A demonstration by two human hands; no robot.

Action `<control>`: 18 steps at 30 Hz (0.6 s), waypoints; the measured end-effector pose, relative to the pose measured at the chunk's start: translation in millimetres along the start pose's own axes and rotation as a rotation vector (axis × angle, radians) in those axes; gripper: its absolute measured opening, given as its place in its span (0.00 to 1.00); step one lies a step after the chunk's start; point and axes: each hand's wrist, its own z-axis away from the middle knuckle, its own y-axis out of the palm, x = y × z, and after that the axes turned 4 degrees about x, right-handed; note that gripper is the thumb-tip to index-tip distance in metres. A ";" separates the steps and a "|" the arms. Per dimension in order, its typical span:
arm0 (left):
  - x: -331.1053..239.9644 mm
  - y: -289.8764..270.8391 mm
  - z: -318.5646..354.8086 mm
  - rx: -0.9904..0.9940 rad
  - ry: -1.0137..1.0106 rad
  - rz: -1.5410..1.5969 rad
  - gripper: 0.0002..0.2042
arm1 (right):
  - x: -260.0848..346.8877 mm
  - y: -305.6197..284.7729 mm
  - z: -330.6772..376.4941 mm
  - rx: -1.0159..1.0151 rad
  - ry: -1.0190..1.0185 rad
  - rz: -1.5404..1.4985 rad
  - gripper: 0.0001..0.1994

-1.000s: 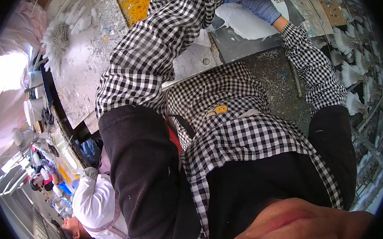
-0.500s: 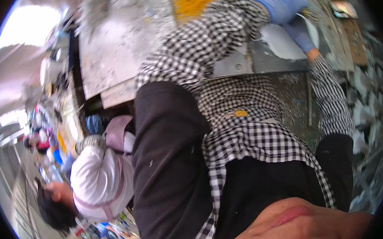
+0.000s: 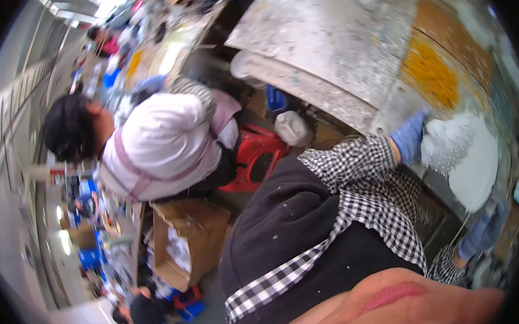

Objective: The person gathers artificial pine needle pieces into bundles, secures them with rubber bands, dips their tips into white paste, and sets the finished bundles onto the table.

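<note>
Left hand [image 3: 409,136] touches white plate [image 3: 470,161], tilted on edge.

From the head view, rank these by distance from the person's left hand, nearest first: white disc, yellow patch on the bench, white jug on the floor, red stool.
1. White disc, touching the left hand, on its right.
2. Yellow patch, just above.
3. White jug, to the left.
4. Red stool, farther left.

Open room lies across the spattered grey surface [image 3: 335,44] far of the white slab [image 3: 470,161]. To the left, a seated co-worker [image 3: 157,147], red stool [image 3: 253,159] and cardboard box [image 3: 187,240] crowd the aisle.
</note>
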 end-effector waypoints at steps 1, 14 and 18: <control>1.9 12.2 7.8 0.097 -0.077 0.235 0.30 | 4.7 1.7 0.6 -0.008 0.100 -0.035 0.11; 6.8 -26.2 18.9 0.632 0.453 -0.024 0.32 | 22.5 45.8 -28.4 0.232 0.069 -0.127 0.11; -19.5 0.5 66.6 0.579 0.568 0.067 0.30 | 25.7 65.4 -36.9 0.249 0.219 -0.272 0.10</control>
